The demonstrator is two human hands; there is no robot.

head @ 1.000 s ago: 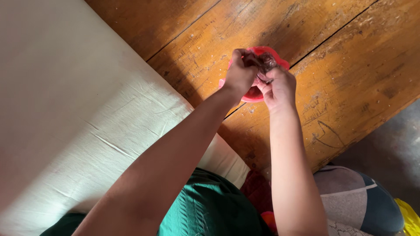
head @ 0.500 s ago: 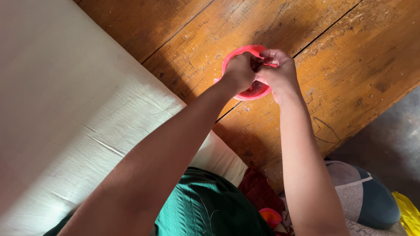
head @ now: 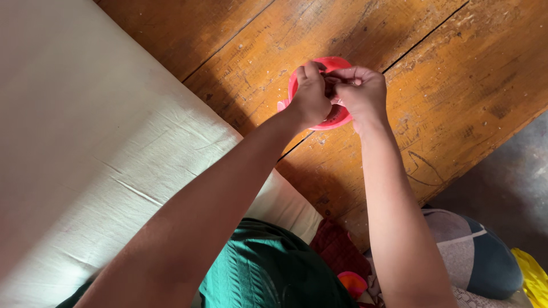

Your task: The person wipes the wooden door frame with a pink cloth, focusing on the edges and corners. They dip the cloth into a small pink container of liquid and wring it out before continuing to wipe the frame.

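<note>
In the head view, both hands meet over a small pink bowl (head: 337, 117) that sits on a worn wooden table (head: 456, 74), at about one o'clock from the middle of the frame. The left hand (head: 311, 97) comes in from seven o'clock, its fingers curled and closed, knuckles up, covering the bowl's left rim. The right hand (head: 359, 91) comes in from five o'clock and sits just beside the left, touching it, with its fingers folded inward over the bowl's middle. Between the two sets of fingertips a small dark lump (head: 331, 85) shows, pinched from both sides; what it is cannot be told, since the fingers hide most of it. Only the bowl's far rim at twelve o'clock and its near edge at six o'clock show past the hands. At nine o'clock a pale cream cloth (head: 85, 142) covers the left part of the frame, lying against the table's edge. At six o'clock lies green fabric (head: 268, 268), and at four o'clock a grey and blue cushion (head: 474, 256) sits below the table's edge.
</note>
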